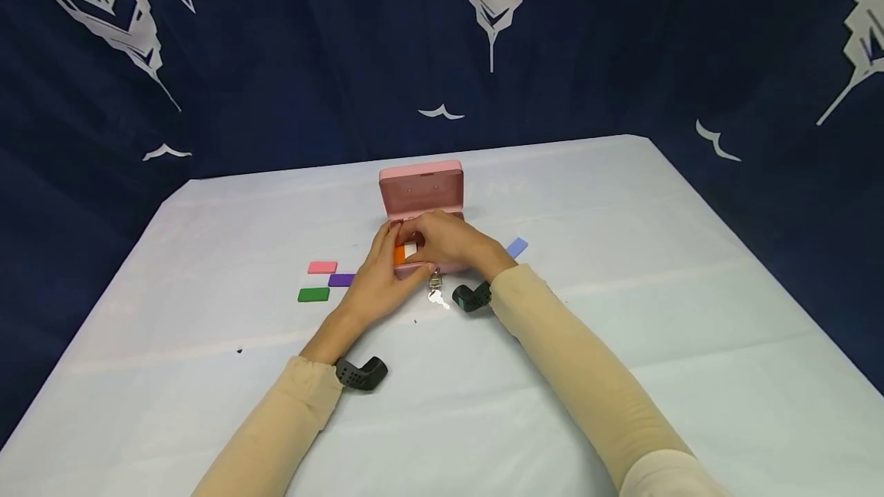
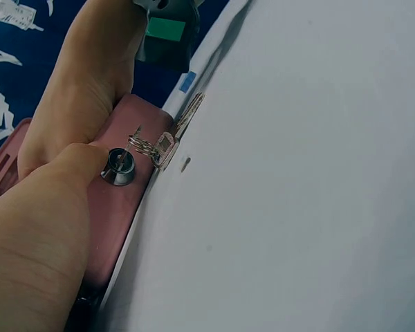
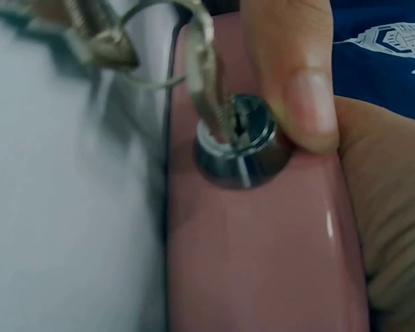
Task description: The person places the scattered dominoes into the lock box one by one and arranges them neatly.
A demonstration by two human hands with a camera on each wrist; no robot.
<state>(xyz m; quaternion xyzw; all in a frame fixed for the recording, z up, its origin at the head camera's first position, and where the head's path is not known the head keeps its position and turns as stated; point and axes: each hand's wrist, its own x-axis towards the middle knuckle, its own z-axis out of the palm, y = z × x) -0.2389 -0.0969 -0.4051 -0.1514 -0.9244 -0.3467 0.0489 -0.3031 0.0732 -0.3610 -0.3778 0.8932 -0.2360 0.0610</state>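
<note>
A pink lockable box [image 1: 421,192] stands on the table with its lid raised. My left hand [image 1: 376,282] grips its near left corner, fingers along the side. In the right wrist view the left thumb [image 3: 311,104] lies against the round metal lock [image 3: 242,162] on the front. A key sits in that lock, and a ring with more keys [image 2: 164,149] hangs from it. My right hand [image 1: 449,240] reaches into the box from the right, fingers bent down around an orange piece [image 1: 399,254] and a white piece [image 1: 410,249]. Whether its fingertips pinch either one, I cannot tell.
Left of the box lie a pink tile [image 1: 322,267], a purple tile [image 1: 341,280] and a green tile [image 1: 314,294]. A blue tile [image 1: 517,247] lies to the right, beside the right wrist. White cloth covers the table [image 1: 483,405]; a dark blue curtain [image 1: 345,60] hangs behind.
</note>
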